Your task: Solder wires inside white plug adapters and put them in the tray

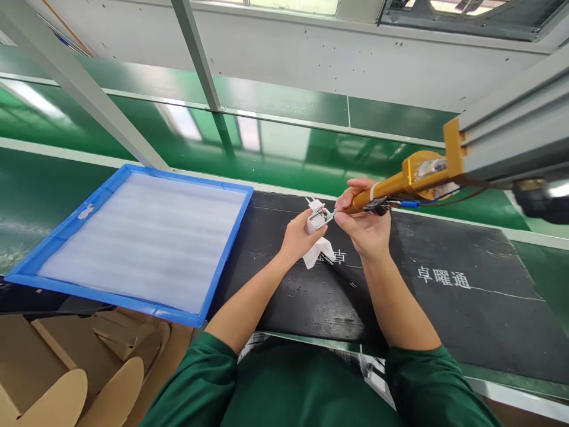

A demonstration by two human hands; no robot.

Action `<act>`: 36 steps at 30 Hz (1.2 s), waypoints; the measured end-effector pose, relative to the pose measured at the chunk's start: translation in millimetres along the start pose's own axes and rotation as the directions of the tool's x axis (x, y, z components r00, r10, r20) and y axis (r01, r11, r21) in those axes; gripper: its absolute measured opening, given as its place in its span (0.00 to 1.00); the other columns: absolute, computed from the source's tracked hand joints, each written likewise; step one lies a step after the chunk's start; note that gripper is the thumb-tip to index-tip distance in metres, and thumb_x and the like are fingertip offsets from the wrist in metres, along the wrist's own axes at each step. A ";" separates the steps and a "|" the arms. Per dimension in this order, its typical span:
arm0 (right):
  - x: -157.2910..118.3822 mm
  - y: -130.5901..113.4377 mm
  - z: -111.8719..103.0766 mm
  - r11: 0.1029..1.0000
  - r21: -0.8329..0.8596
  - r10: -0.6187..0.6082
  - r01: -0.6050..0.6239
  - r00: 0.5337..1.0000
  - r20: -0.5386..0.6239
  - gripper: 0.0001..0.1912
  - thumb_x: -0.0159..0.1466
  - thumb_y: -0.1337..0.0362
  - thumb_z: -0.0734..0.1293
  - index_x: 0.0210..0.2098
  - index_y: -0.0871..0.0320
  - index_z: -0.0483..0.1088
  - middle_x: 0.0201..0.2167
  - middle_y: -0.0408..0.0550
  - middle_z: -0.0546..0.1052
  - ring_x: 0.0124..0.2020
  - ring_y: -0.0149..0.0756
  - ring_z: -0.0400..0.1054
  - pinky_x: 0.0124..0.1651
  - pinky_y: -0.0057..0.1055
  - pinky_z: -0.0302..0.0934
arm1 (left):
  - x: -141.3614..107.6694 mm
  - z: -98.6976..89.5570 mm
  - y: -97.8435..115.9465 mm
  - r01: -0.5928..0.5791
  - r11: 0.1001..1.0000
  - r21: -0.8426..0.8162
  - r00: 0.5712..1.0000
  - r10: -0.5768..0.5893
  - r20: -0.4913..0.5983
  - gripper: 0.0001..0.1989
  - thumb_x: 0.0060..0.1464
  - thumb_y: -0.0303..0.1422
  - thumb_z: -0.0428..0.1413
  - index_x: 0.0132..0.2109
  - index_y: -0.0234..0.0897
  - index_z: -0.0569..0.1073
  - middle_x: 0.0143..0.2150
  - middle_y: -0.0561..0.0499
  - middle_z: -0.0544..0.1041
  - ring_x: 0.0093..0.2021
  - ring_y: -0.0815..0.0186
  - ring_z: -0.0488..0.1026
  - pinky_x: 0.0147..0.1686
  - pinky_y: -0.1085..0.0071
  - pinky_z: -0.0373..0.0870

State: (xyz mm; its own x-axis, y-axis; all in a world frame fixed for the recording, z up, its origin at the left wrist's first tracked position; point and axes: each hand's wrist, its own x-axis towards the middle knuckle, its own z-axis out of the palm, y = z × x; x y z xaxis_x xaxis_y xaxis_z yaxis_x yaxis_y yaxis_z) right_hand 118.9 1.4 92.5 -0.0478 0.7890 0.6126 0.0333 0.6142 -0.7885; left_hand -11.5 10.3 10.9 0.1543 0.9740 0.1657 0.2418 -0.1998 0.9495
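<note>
My left hand (299,237) holds a small white plug housing (316,218) with metal prongs pointing up and away. Its near side is open, and small parts with a bit of red show inside. My right hand (368,228) is wrapped round the front of a gold-coloured barrel-shaped tool (391,185) with wires along its underside. The tool's thin tip meets or nearly meets the housing's open end; whether they touch I cannot tell. Just below my left hand, a crumpled white cloth or tissue (316,255) lies on the black mat (284,296).
At left lies a blue-framed tray (224,261) with a white sheet inside. Below it stand brown cardboard pieces (48,362). A grey metal beam (511,112) carries the tool from the upper right. Beyond the mat runs a shiny green surface (284,151) with grey posts (195,53).
</note>
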 end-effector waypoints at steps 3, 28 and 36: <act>-0.7 0.6 0.3 1.000 -0.008 0.005 -0.006 1.000 -0.027 0.20 0.59 0.54 0.72 0.49 0.45 0.66 0.31 0.42 0.66 0.32 0.34 0.64 0.35 0.34 0.65 | -0.6 0.5 1.2 -0.014 1.000 -0.013 1.000 0.014 -0.002 0.16 0.52 0.33 0.62 0.48 0.37 0.75 0.42 0.50 0.80 0.41 0.62 0.76 0.41 0.70 0.70; -17.5 -13.1 10.8 0.989 0.137 0.052 -0.054 0.998 0.020 0.25 0.55 0.54 0.74 0.50 0.49 0.68 0.33 0.43 0.66 0.35 0.37 0.66 0.41 0.40 0.68 | -3.9 12.4 0.1 0.006 0.998 -0.060 0.999 -0.004 0.031 0.17 0.50 0.33 0.64 0.47 0.36 0.73 0.37 0.52 0.78 0.36 0.65 0.74 0.33 0.74 0.69; -20.7 -12.4 15.2 0.986 0.134 0.106 -0.098 0.993 -0.054 0.22 0.57 0.49 0.71 0.47 0.50 0.68 0.34 0.46 0.70 0.36 0.41 0.70 0.39 0.42 0.71 | -3.8 16.5 -4.7 -0.084 0.979 -0.188 0.996 0.081 -0.025 0.16 0.47 0.31 0.65 0.43 0.36 0.70 0.35 0.53 0.77 0.34 0.65 0.75 0.34 0.73 0.71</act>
State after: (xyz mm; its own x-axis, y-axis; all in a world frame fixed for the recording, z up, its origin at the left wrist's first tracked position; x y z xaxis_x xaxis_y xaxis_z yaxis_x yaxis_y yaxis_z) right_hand 104.3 -22.9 88.8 0.0105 0.8495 0.5275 -0.0967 0.5259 -0.8450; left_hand 2.6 5.8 1.5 0.1494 0.9571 0.2483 0.0436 -0.2572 0.9654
